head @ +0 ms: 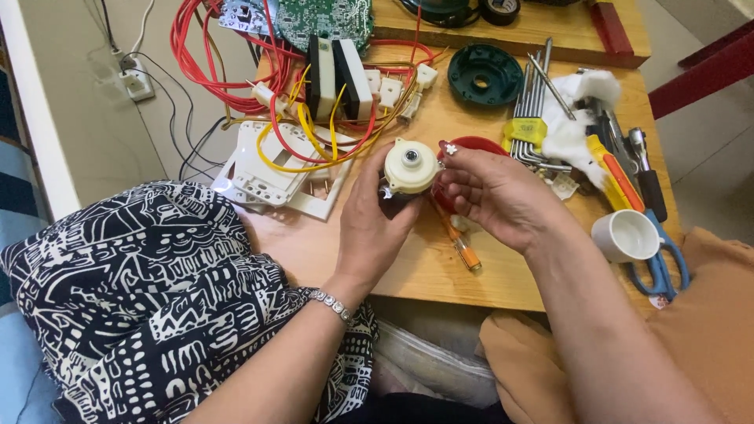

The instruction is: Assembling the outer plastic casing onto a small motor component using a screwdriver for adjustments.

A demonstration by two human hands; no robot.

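A small cream motor [411, 166] is gripped from below in the left hand [375, 224], fingers curled round it, above the wooden table [408, 263]; the right hand [495, 196] is held beside it, fingers half curled, fingertips touching its right edge. Nearer the right forearm, one white cup [626, 235] and one pair of blue scissors [660, 267] are seen. Farther off, one dark green disc [484, 74] and one green circuit board [322, 17] are laid among red and yellow wires [236, 94].
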